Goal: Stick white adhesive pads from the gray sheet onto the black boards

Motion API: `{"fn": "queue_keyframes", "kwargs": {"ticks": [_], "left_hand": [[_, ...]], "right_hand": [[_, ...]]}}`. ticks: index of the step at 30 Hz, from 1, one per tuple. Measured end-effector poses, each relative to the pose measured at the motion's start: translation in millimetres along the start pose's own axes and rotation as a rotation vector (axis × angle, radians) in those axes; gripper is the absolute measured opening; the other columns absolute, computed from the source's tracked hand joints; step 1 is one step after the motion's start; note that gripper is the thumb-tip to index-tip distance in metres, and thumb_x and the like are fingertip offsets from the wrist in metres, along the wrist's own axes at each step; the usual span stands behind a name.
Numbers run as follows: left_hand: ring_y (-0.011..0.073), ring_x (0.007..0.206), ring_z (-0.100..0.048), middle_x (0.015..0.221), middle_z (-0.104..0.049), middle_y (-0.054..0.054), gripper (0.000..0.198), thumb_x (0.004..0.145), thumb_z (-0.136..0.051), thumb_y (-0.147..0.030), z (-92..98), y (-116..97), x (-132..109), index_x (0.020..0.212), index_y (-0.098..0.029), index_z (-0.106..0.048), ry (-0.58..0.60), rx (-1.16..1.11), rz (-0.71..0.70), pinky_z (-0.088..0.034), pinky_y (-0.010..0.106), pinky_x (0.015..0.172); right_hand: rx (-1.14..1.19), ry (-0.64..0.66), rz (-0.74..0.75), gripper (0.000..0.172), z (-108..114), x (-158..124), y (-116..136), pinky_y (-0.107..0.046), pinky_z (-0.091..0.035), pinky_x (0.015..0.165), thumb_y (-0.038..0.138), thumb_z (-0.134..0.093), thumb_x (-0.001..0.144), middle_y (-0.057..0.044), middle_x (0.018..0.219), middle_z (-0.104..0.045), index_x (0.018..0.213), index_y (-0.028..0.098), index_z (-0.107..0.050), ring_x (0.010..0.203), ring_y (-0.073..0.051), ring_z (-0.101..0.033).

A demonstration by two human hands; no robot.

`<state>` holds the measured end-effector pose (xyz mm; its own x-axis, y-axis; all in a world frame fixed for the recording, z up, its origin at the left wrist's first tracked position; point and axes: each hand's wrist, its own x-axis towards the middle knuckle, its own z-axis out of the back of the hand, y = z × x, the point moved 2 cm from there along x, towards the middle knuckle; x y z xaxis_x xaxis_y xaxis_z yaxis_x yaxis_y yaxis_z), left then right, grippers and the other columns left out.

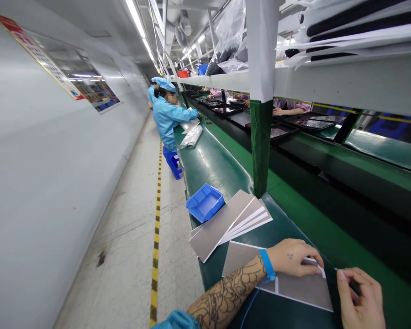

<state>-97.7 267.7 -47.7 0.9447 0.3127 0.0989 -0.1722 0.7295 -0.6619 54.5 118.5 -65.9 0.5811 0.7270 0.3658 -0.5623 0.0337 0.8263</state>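
Observation:
A flat grey sheet with white edges (303, 290) lies on the green bench in front of me. My left hand (296, 258), with a blue wrist strap (267, 265) on its wrist, rests on the sheet's far edge. Its thumb and fingers are closed around a white edge piece there. Just right of the sheet, my right hand (361, 297) is raised with thumb and forefinger pinched together. A tiny pale tip shows at the pinch, too small to name. More grey sheets with white edges (222, 221) lie fanned out beyond my left forearm.
A blue plastic bin (205, 203) stands behind the fanned sheets. A green-wrapped post (261, 146) rises from the bench edge. Along the right runs a dark conveyor (329, 183) with black trays (281, 132). Farther up, a person in blue (167, 114) sits by a plastic bag (192, 136).

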Motion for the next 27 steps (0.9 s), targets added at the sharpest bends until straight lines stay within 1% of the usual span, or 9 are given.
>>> {"fn": "queue_keyframes", "kwargs": {"ticks": [6,13,17,21,27], "left_hand": [[0.0197,0.112,-0.073,0.122,-0.08,0.002,0.025,0.105,-0.071,-0.043,0.3,0,0,0.121,-0.024,-0.072,0.012,-0.002,0.011,-0.05,0.029,0.107],[0.0194,0.11,-0.073,0.121,-0.08,0.002,0.026,0.106,-0.069,-0.045,-0.8,1,1,0.12,-0.024,-0.072,0.017,-0.005,0.009,-0.05,0.029,0.107],[0.0192,0.111,-0.073,0.121,-0.08,0.003,0.026,0.106,-0.068,-0.045,-1.0,1,1,0.12,-0.024,-0.071,0.002,-0.001,-0.005,-0.05,0.029,0.106],[0.0194,0.112,-0.073,0.122,-0.079,0.002,0.026,0.106,-0.069,-0.045,-1.5,2,1,0.121,-0.023,-0.071,0.006,0.007,-0.008,-0.05,0.029,0.106],[0.0195,0.112,-0.072,0.123,-0.079,0.002,0.025,0.107,-0.068,-0.044,-0.3,1,1,0.121,-0.023,-0.071,0.019,0.013,-0.003,-0.05,0.029,0.107]], "right_hand": [[-0.005,-0.004,-0.006,0.052,1,0,0,-0.038,-0.056,0.071,0.071,-0.064,0.098,-0.015,0.117,-0.059,0.099,0.019,-0.068,0.114,-0.032,-0.06],[-0.03,0.026,-0.018,0.053,3,0,-7,-0.038,-0.057,0.069,0.071,-0.066,0.096,-0.016,0.117,-0.06,0.1,0.018,-0.069,0.112,-0.033,-0.062],[-0.018,0.053,-0.007,0.051,3,-1,-15,-0.038,-0.059,0.072,0.068,-0.066,0.098,-0.015,0.119,-0.06,0.103,0.017,-0.07,0.113,-0.032,-0.063],[-0.013,0.079,-0.007,0.05,2,-2,-24,-0.037,-0.061,0.072,0.067,-0.067,0.098,-0.015,0.121,-0.06,0.103,0.017,-0.071,0.11,-0.031,-0.065],[-0.024,0.108,0.0,0.045,2,-3,-25,-0.035,-0.062,0.072,0.062,-0.066,0.099,-0.016,0.122,-0.06,0.105,0.017,-0.072,0.113,-0.031,-0.065]]}}
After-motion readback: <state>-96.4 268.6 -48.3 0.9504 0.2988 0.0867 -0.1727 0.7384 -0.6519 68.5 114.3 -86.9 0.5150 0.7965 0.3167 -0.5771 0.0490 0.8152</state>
